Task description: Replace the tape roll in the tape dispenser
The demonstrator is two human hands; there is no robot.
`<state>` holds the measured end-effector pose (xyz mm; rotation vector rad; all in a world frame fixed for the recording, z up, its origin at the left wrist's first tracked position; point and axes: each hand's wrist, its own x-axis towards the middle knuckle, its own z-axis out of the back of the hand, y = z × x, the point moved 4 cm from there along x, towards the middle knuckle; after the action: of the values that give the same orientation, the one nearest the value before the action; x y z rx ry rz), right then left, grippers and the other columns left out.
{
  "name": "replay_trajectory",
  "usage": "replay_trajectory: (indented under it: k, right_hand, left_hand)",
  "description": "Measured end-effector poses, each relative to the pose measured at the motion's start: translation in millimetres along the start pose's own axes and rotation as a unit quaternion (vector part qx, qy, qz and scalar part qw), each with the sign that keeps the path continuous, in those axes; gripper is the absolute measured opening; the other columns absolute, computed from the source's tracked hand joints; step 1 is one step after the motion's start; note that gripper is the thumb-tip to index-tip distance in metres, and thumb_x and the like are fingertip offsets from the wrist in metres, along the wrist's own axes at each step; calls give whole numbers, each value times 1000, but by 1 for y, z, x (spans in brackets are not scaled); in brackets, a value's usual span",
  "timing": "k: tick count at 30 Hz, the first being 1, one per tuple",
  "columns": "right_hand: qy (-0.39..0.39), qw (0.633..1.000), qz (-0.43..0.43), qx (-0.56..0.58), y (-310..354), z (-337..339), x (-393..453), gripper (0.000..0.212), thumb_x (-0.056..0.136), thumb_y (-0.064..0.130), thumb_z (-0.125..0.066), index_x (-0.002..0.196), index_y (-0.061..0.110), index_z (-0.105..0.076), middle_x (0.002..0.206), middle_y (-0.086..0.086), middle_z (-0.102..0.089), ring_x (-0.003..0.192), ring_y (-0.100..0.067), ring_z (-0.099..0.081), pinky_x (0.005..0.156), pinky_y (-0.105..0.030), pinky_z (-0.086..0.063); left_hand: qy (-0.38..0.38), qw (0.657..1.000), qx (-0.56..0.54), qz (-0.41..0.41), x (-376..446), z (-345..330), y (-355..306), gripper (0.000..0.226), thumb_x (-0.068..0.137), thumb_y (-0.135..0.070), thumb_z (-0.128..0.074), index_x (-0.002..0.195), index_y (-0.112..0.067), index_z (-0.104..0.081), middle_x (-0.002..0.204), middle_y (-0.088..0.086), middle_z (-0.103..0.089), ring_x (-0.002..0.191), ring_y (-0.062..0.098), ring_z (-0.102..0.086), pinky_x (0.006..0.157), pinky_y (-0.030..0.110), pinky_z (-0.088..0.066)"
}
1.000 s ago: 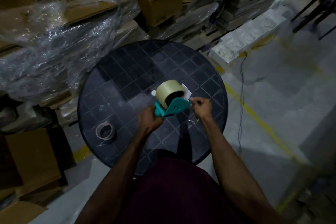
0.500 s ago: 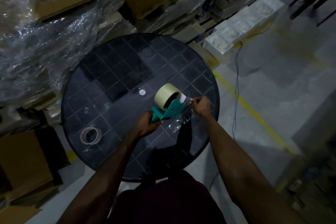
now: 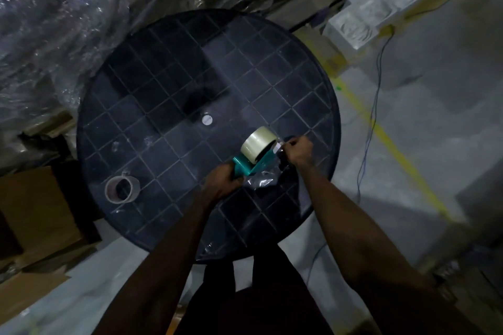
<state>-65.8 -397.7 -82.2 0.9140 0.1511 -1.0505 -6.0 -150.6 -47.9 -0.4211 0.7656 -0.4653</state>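
Teal tape dispenser (image 3: 246,168), gripped by both hands, holds a tape roll (image 3: 258,144).

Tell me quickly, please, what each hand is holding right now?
Left hand: closed on the tape dispenser handle.
Right hand: closed, pinching the tape end.

Round black table (image 3: 152,106); plastic-wrapped stacks (image 3: 54,22); cardboard boxes (image 3: 35,207).

Both bare forearms are reaching forward and converging. The left hand (image 3: 221,181) is closing in a fist around a handle, knuckles up. The right hand (image 3: 298,150) is pinching with curled fingers (image 3: 287,144), wrist slightly bent, just beside the left.
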Motion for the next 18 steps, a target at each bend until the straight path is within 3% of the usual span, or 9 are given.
replay_trajectory:
  k: [3, 6, 10, 13, 15, 18]
  right_hand:
    - [-5, 999, 1, -39, -6, -5, 8, 24, 85, 19, -71, 90, -4, -76, 84, -21, -74, 78, -25, -71, 63, -19, -40]
    - [7, 998, -14, -68, -10, -10, 16, 21, 82, 20, -74, 88, 0, -76, 81, -19, -73, 76, -24, -71, 61, -23, -46]
    - [1, 995, 0, -100, -7, -12, 19, 18, 74, 23, -79, 68, 14, -65, 63, -5, -58, 65, -12, -59, 55, -22, -40]
    - [-1, 994, -1, -107, -7, -12, 18, 17, 74, 20, -79, 74, 6, -71, 60, -2, -52, 61, -10, -56, 53, -18, -37]
    - [1, 994, -12, -111, -7, -13, 14, 19, 77, 20, -79, 79, 3, -71, 60, 0, -54, 55, -10, -54, 40, -13, -33]
    - [-41, 995, -82, -48, -12, -6, 11, 28, 69, 27, -86, 81, 6, -73, 62, -2, -60, 52, -11, -56, 32, -12, -28]
  left_hand:
    - [-7, 999, 38, 6, 7, -3, -2, 48, 80, -47, -61, 112, -11, -63, 108, 14, -71, 98, 34, -67, 76, 39, -55]
    - [-15, 997, 77, 13, 14, -8, -6, 41, 83, -42, -64, 110, -11, -63, 109, 15, -71, 100, 36, -67, 76, 41, -55]
    - [-21, 995, 96, 24, 20, -14, -10, 43, 86, -44, -62, 113, -10, -62, 111, 18, -70, 102, 38, -66, 78, 41, -53]
    - [-13, 995, 91, 30, 22, -15, -9, 44, 85, -47, -63, 115, -13, -62, 112, 15, -71, 103, 36, -66, 80, 41, -54]
    - [-8, 996, 89, 29, 22, -15, -9, 43, 84, -46, -63, 114, -15, -63, 110, 14, -71, 102, 36, -67, 79, 41, -54]
    - [-11, 996, 83, 32, 24, -16, -9, 42, 84, -42, -64, 113, -11, -63, 109, 16, -71, 101, 37, -67, 80, 42, -54]
